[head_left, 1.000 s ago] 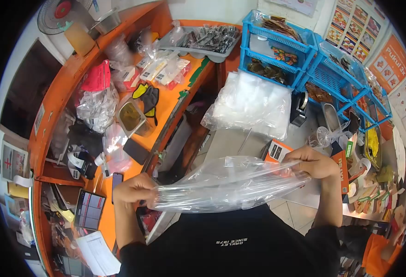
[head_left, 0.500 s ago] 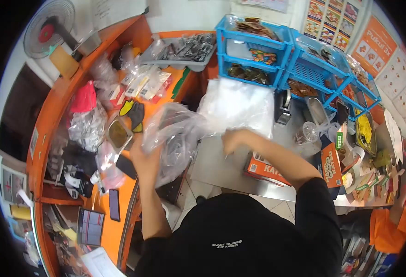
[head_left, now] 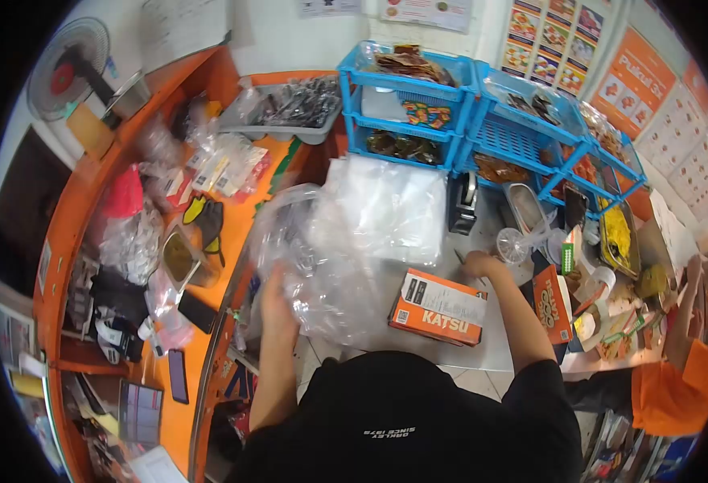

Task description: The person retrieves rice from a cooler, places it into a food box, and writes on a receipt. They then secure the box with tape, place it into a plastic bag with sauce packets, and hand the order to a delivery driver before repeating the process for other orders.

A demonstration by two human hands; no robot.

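My left hand (head_left: 276, 310) is closed on a large clear plastic bag (head_left: 330, 278), which hangs puffed out over the gap between the counters. My right hand (head_left: 484, 264) is closed above the steel counter, just past an orange KATSU box (head_left: 437, 310) with a printed receipt on top. A thin, partly greenish stick-like thing (head_left: 459, 256) pokes out at its fingers; its kind is too small to make out. Behind the box lies a stack of clear plastic bags (head_left: 386, 211). A black tape dispenser (head_left: 464, 205) stands between that stack and my right hand.
Blue tiered baskets (head_left: 406, 80) with packets stand at the back. A second orange box (head_left: 551, 304) and a yellow-filled tray (head_left: 616, 237) are on the right, near a co-worker's orange sleeve (head_left: 676, 386). The orange counter (head_left: 209, 322) at left holds phones, gloves and a container.
My right hand has moved right, from beside the bag stack to beyond the KATSU box, uncovering the box. The plastic bag in my left hand has spread wider. The whole view has shifted.
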